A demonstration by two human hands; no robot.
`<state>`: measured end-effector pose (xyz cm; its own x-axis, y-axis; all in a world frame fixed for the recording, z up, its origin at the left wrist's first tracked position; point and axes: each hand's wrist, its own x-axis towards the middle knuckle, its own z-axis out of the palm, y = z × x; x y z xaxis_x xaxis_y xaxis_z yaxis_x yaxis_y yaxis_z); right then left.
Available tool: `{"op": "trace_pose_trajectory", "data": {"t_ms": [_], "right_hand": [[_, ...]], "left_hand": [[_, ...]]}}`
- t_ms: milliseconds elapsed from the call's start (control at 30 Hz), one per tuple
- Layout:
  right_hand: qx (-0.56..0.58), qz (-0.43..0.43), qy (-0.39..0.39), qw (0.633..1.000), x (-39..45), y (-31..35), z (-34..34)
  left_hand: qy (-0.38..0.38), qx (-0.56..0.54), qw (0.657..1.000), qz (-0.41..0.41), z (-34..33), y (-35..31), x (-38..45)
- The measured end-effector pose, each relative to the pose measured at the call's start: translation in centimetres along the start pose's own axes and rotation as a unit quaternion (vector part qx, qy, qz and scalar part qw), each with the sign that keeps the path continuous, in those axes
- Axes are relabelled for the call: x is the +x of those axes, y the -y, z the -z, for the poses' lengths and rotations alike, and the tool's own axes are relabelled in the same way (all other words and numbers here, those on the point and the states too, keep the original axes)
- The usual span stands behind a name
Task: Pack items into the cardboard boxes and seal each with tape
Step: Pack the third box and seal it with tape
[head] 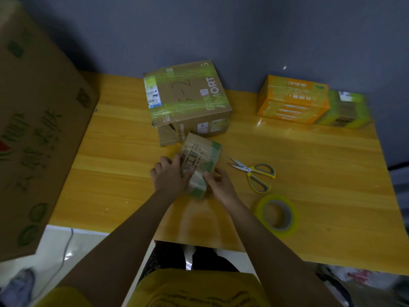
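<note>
"ORT" and "5-2" on taped box (pixel 188 96)

five boxes (pixel 201 160), one scissors (pixel 254 171), one tape roll (pixel 276 214).
</note>
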<state>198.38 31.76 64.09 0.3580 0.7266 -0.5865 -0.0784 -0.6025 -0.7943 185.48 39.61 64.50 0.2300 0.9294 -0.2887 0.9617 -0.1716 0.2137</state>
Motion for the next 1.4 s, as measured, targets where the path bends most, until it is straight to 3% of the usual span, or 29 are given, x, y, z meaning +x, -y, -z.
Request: {"op": "trace_pose_trajectory", "data": {"t_ms": [133,300,367,433,500,567,700,867,933,1033,1133,1233,1333,1400], "right_hand": [[0.088,-0.033,-0.062,0.994,0.9,-3.0,-0.6],[-0.056,0.037,-0.198,0.978,0.9,-4.2,-0.4],[-0.049,0.07,-0.137,0.987,0.4,-2.5,-1.3],[-0.079,0.081,-0.059,0.992,0.5,-1.3,-2.5],[-0.117,0.082,-0.052,0.988,1.0,-1.1,-3.7],[-0.143,0.062,-0.099,0.983,1.7,-1.4,-4.7],[-0.158,0.049,-0.203,0.965,1.9,-1.5,-5.7],[-0.087,0.045,-0.179,0.979,1.8,-0.8,-4.4],[-0.042,0.064,-0.166,0.983,1.9,-1.4,-3.1],[-0.055,0.067,-0.122,0.989,2.4,-2.8,-0.9],[-0.229,0.11,-0.124,0.959,2.6,-2.5,-0.1],[-0.255,0.262,-0.085,0.927,3.5,0.9,-1.0],[-0.317,0.306,-0.003,0.898,5.4,3.3,-1.8],[-0.338,0.304,-0.007,0.891,6.6,3.7,-1.9]], "left_hand": [[0.034,-0.153,0.988,-0.003,-0.8,1.5,-0.2],[0.146,-0.29,0.943,0.08,-1.7,2.5,1.1],[0.168,-0.383,0.906,0.07,-2.2,2.8,1.3],[0.185,-0.498,0.844,0.072,-2.4,2.6,1.0],[0.181,-0.555,0.808,0.076,-2.6,2.3,1.0],[0.168,-0.583,0.79,0.092,-2.7,2.2,1.1],[0.159,-0.585,0.789,0.097,-2.8,2.2,1.1],[0.222,-0.597,0.764,0.106,-2.5,3.0,0.9],[0.257,-0.55,0.786,0.116,-2.3,3.2,0.9],[0.254,-0.431,0.855,0.136,-1.4,2.5,0.9],[0.248,-0.433,0.857,0.127,-0.9,1.2,0.4],[0.265,-0.389,0.878,0.087,-1.0,0.1,0.1],[0.282,-0.344,0.895,0.044,-0.6,-0.7,0.1],[0.272,-0.338,0.9,0.046,-0.2,-1.0,0.4]]}}
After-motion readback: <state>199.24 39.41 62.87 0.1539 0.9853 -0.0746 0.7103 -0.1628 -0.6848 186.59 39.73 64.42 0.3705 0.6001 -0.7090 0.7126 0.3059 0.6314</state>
